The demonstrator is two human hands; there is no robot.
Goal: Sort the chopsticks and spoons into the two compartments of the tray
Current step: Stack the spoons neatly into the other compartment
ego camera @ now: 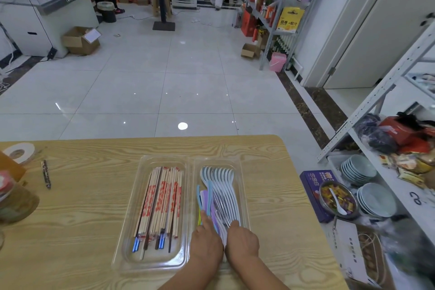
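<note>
1. Two hands are in view at the near end of the tray, both over its right compartment. The tray is clear plastic and lies on a wood-grain table.
2. Left compartment: chopsticks lie lengthwise in a loose bundle. Most are in paper sleeves with red print. A few dark ones and two with blue near ends are mixed in.
3. Right compartment: spoons, pale, are nested in an overlapping row, bowls at the far end and handles towards the person. Along the left side of this compartment lie coloured handles in blue, purple and yellow.
4. Left hand: index finger is straight, with its tip on the coloured handles. The other fingers are hidden under the back of the hand.
5. Right hand: fingers are bent down over the near ends of the pale spoon handles and touch them. Cannot tell whether they grip. The two hands are just beside each other.
6. Elsewhere on the table: a tape roll and a pen at far left, and a jar at the left edge.
7. Right of the table: a purple box, a steel bowl of wrapped sweets with a white spoon in it, and stacked pale dishes on a shelf.
</note>
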